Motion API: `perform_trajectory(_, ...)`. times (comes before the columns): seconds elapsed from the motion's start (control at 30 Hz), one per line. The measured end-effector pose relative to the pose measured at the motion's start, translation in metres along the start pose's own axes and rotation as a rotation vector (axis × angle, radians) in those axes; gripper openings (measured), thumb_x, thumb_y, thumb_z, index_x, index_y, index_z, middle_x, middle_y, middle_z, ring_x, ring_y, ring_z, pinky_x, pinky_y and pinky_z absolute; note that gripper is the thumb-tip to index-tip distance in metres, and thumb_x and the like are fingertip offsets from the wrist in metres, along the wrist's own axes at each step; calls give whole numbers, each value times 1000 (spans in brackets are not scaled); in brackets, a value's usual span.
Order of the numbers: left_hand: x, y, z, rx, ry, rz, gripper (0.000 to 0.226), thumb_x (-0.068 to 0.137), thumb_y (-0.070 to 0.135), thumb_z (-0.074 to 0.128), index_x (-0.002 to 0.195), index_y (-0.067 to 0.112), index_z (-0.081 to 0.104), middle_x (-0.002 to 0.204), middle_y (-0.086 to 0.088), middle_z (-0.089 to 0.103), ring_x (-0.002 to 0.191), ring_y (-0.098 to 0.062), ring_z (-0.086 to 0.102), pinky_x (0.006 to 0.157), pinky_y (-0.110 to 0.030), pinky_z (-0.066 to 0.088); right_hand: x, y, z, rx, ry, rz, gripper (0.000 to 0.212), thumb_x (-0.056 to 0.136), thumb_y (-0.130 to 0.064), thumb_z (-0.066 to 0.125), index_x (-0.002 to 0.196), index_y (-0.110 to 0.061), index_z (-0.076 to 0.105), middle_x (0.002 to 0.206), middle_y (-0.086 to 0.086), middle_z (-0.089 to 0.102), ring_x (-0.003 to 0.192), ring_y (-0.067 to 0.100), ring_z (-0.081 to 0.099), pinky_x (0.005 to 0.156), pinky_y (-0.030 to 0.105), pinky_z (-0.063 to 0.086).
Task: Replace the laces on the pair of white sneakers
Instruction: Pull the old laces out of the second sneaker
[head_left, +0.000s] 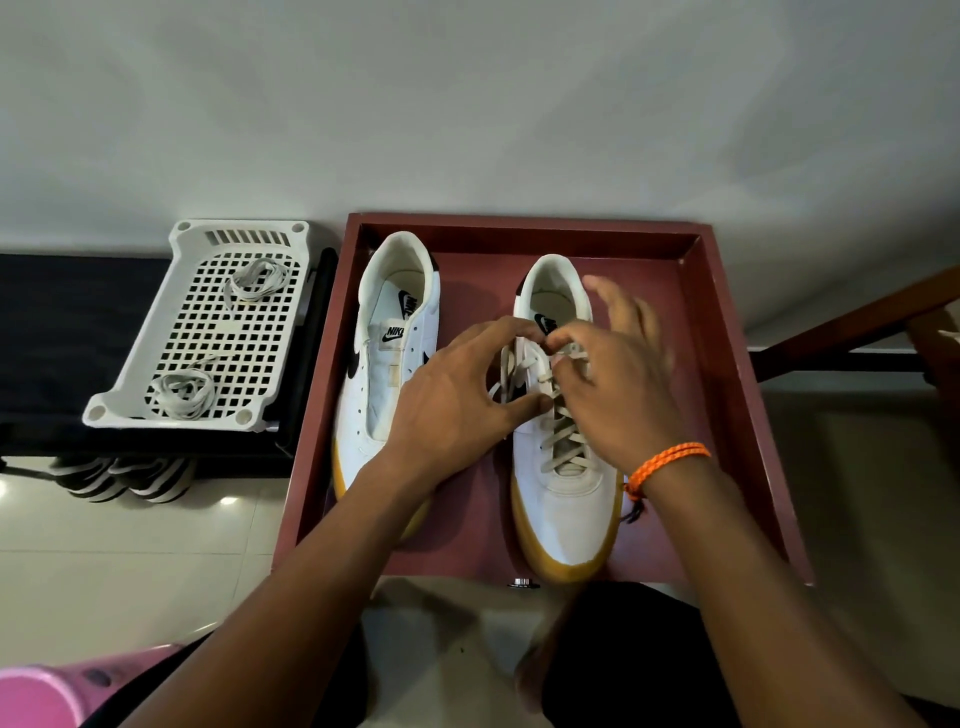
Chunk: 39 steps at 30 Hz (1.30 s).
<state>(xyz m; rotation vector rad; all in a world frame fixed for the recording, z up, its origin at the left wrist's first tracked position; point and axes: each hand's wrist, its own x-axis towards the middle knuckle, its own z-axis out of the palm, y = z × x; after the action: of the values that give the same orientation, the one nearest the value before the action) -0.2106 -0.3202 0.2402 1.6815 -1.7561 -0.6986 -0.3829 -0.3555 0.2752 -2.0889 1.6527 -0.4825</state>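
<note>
Both grips pinch the lace (563, 441) at the top eyelets, left hand (457, 395) and right hand (618, 384) over the right-hand sneaker (569, 499) in the maroon tray (737, 395), its unlaced mate (387, 358) just left, centre frame.

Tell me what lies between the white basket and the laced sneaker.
In the head view, the unlaced sneaker stands between the white basket and the laced sneaker, inside the red tray's left wall; the left hand reaches across it.
</note>
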Motion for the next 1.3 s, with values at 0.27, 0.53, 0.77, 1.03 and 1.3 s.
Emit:
perform_trajectory(0.27, 0, 3, -1, 44, -12, 0, 59, 82, 58, 81, 134, 54, 52, 125, 23, 68, 110, -2, 69, 83, -42, 63, 3, 6, 3, 20, 20, -41, 16, 94, -17, 66, 89, -29, 76, 155, -16, 43, 138, 22, 34, 104, 49, 38)
perform_trajectory(0.53, -2, 4, -4, 45, -22, -19, 58, 83, 60, 81, 133, 54, 51, 120, 22, 67, 103, -2, 68, 81, -41, 62, 11, 27, -22, 46, 216, 34, 17, 96, -18, 59, 89, -25, 73, 141, -7, 48, 130, 19, 38, 104, 47, 38)
perform_trajectory(0.77, -2, 4, -4, 23, -25, -21, 55, 83, 55, 83, 129, 56, 53, 113, 23, 67, 90, 5, 64, 77, -36, 61, 3, 5, -2, -27, 106, -65, 26, 94, -19, 61, 111, -35, 74, 163, -11, 36, 148, 18, 26, 108, 46, 27)
perform_trajectory(1.03, -1, 3, -3, 19, -32, -23, 55, 82, 55, 82, 130, 53, 54, 113, 21, 69, 90, -1, 70, 75, -40, 61, 5, 13, 11, -36, 79, -91, 14, 94, -24, 61, 84, -26, 70, 150, -14, 44, 133, 18, 37, 94, 39, 26)
perform_trajectory(1.3, -2, 3, -4, 23, -29, -26, 59, 82, 60, 81, 133, 54, 52, 121, 21, 68, 106, -3, 68, 82, -41, 61, 16, 19, -9, 493, 386, 71, 18, 87, -18, 60, 72, -12, 68, 107, -5, 52, 91, 5, 56, 76, 25, 54)
